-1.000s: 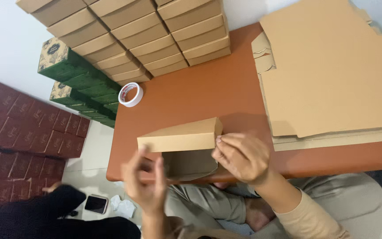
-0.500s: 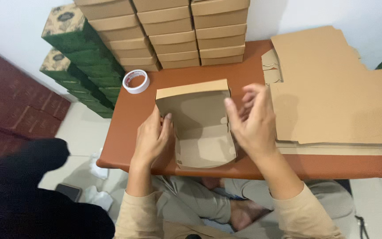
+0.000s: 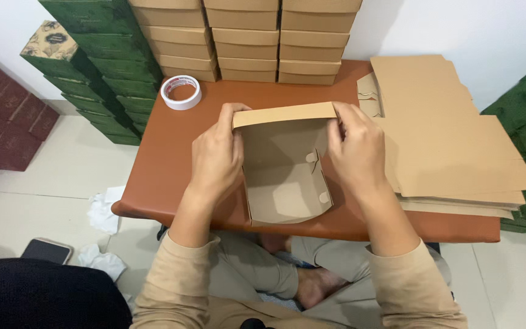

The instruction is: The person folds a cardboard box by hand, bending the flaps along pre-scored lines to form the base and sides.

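The half-folded cardboard box (image 3: 284,167) sits on the brown counter (image 3: 153,158), right in front of the person and between both hands. Its open side faces up, its back wall stands upright at the far end, and its near end reaches the counter's front edge. The top strip of that back wall runs left to right, so the long line being handled lies crosswise to the forearms, while the box itself stretches away from the body.

The left hand (image 3: 216,157) holds the left far corner: its fingers are curled over the end of the strip, pinching the cardboard against the outside of the left wall. The right hand (image 3: 357,152) mirrors it on the right far corner, fingers pressed together over the strip's other end, thumb side toward the inside of the box. Neither hand is nearer; both are touching the box, one at each end of the strip (the grip is even across the width).

Just beside the right hand lies a stack of flat cardboard sheets (image 3: 452,146). A roll of tape (image 3: 181,92) rests near the far left, well apart from the box, and finished brown boxes (image 3: 245,36) are stacked along the back.
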